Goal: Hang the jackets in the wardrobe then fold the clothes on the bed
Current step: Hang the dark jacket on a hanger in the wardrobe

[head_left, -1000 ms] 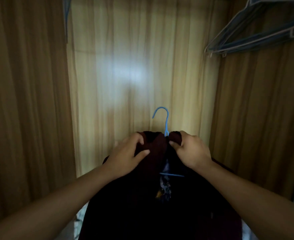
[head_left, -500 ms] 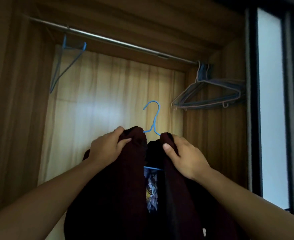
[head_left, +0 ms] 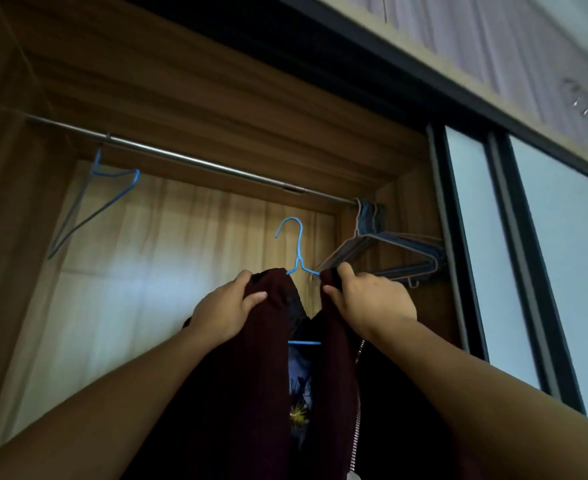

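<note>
A dark maroon jacket (head_left: 237, 393) with a zipper hangs on a blue wire hanger (head_left: 298, 252), held up inside the open wardrobe. My left hand (head_left: 225, 311) grips the jacket's left shoulder near the collar. My right hand (head_left: 368, 299) grips the right shoulder, thumb on the front edge. The hanger's hook points up and sits below the metal rail (head_left: 188, 161), apart from it. A printed lining shows between the jacket's open fronts.
An empty blue hanger (head_left: 91, 206) hangs at the rail's left end. Several empty hangers (head_left: 389, 251) bunch at the right end, close to my right hand. Frosted sliding doors (head_left: 493, 258) stand to the right. The wardrobe's back panel is pale wood.
Both hands have lifted the jacket and hanger upward toward the rail. The view has tilted up, bringing the rail, the wardrobe top and the sliding doors into sight.
</note>
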The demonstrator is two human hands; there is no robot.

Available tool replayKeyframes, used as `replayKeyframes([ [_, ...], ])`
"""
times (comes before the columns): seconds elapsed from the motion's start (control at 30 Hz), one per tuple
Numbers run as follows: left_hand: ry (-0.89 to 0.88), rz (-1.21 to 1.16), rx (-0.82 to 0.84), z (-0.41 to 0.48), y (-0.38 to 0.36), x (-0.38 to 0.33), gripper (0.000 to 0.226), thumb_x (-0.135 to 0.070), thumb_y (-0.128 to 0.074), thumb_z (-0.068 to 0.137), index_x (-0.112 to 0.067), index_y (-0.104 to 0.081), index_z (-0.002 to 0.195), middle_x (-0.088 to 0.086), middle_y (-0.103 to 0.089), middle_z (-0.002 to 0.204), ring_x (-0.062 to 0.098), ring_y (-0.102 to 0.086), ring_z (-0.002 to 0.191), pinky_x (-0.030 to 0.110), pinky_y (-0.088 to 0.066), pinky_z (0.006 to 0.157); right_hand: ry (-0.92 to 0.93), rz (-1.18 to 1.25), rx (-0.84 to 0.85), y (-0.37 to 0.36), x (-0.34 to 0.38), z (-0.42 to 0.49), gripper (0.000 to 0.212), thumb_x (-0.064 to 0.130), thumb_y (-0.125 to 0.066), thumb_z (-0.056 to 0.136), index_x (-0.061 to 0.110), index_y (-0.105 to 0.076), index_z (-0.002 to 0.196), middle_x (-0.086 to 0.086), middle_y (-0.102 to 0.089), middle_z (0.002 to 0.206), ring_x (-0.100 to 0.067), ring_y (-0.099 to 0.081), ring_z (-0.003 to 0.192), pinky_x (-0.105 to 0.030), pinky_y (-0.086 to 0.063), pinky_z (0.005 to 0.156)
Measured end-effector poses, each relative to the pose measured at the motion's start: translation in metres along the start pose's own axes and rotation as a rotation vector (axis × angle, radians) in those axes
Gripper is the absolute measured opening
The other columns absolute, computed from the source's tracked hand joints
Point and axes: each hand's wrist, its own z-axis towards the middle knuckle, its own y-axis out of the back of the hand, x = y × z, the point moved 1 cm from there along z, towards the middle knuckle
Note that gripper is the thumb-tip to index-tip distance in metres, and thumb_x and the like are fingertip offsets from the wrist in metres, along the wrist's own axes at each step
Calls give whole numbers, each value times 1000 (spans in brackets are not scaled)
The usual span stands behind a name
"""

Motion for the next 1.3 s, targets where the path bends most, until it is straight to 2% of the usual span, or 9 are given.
replayKeyframes([
  [0.23,36,-39,-77,89,-36,-25,37,-49,-45,103,-23,-42,128,7,-62,129,35,-60,113,48,-49,91,-39,-73,-81,2,-38,64,38,53,-37,106,18,-47,116,-10,-70,107,-36,-67,97,-39,-37,65],
  [0.4,54,-105,-111,151,-58,-38,44,-49,-44,104,-22,-41,139,8,-58,137,35,-58,120,49,-48,94,-29,-146,-148,2,-62,111,41,48,-40,106,15,-51,126,-11,-68,117,-36,-66,106,-39,-38,70],
  [0.6,94,-222,-159,213,-75,-46,46,-53,-46,101,-33,-38,141,8,-62,134,37,-59,120,52,-48,100,4,-264,-218,3,-81,167,42,47,-41,106,13,-53,129,-11,-65,125,-35,-63,113,-38,-38,73],
  [0.77,129,-212,-172,240,-88,-54,35,-49,-48,102,-28,-43,130,9,-62,130,38,-58,119,53,-47,100,-32,-318,-208,-6,-93,190,43,46,-41,107,12,-54,130,-10,-64,125,-34,-63,112,-38,-40,72],
  [0.83,137,-209,-166,245,-95,-53,37,-47,-49,102,-26,-45,133,10,-61,133,38,-57,121,51,-47,100,-47,-309,-176,-16,-94,195,40,43,-42,107,13,-55,130,-9,-64,125,-33,-63,111,-39,-41,72],
  [0.97,144,-199,-168,248,-98,-49,42,-40,-51,104,-23,-46,142,11,-59,138,37,-56,124,43,-47,99,-86,-270,-156,-28,-89,203,32,35,-44,106,15,-58,127,-7,-65,120,-31,-64,106,-38,-42,71],
  [1.13,166,-154,-107,235,-104,-28,39,-39,-52,103,-18,-51,137,14,-63,132,38,-58,119,42,-48,97,-104,-196,-93,-54,-74,206,27,31,-46,104,18,-61,123,-6,-65,120,-30,-64,104,-38,-41,73],
  [1.27,167,-167,-143,211,-115,-7,34,-37,-51,104,-18,-53,132,14,-66,123,40,-55,117,43,-49,94,-126,-120,-122,-78,-68,188,31,39,-38,107,19,-54,124,-9,-66,116,-34,-64,101,-41,-42,71],
  [1.3,163,-148,-170,206,-113,-5,34,-36,-52,104,-18,-53,132,15,-65,123,41,-52,118,43,-47,95,-160,-121,-129,-81,-68,183,33,41,-37,107,19,-53,127,-11,-64,119,-36,-62,106,-43,-44,76],
])
